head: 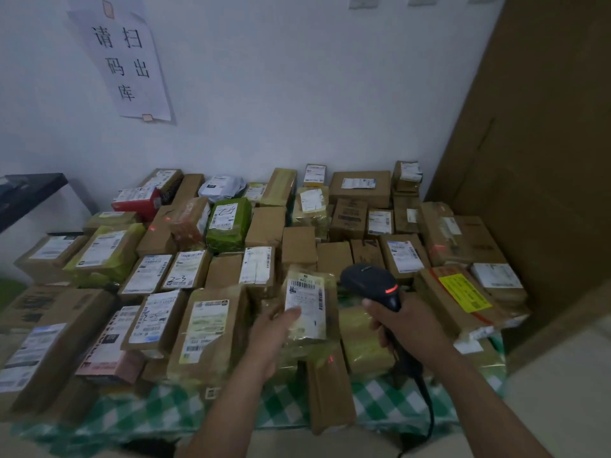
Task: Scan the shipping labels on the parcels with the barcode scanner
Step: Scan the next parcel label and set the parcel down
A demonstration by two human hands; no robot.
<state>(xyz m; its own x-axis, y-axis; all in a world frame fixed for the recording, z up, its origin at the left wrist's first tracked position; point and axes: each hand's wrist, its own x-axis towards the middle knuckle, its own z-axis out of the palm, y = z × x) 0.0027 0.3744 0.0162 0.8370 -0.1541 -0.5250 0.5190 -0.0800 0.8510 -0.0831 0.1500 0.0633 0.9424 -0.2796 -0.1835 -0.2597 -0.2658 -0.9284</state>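
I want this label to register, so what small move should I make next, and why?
Probably swing the scanner in your right hand leftward onto the label of the parcel your left hand holds; red spots seem to land on other parcels, not that barcode.

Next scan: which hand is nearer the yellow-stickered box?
Right. Right hand, gripping the scanner, is left of the yellow-stickered box; left hand holds a parcel farther left.

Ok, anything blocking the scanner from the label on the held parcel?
Nothing visible between the black handheld barcode scanner and the white shipping label. The thumb of the left hand covers only its lower left edge; the top barcode is bare.
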